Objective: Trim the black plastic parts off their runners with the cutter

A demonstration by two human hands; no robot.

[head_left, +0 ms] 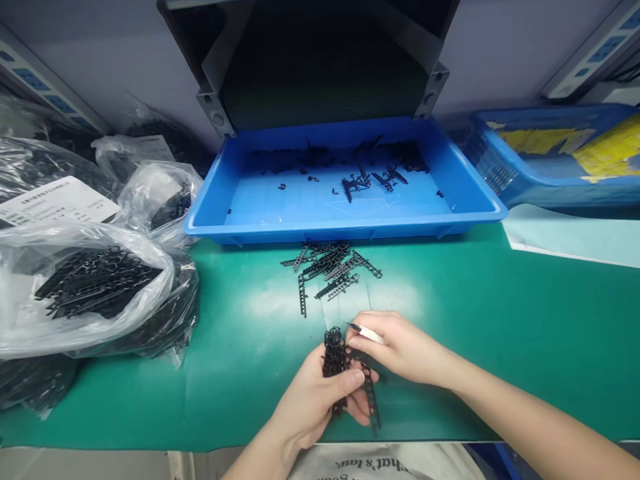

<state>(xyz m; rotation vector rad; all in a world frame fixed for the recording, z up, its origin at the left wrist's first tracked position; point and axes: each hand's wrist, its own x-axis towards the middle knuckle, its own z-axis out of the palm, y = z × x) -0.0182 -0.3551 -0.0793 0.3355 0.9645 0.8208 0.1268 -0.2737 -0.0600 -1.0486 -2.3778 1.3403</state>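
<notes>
Lilac-grey bkgd wall [500, 47], dark unit [325, 80] w/ metal brackets [216, 115], pale rails [47, 92] L & R, shiny green tabletop [240, 387]

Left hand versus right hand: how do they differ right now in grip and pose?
The left hand grips a bundle of black parts, while the right hand holds a slim white tool. The left hand has its thumb across the bundle; the right hand pinches the tool, its dark tip pointing toward the bundle. Both are bare.
</notes>
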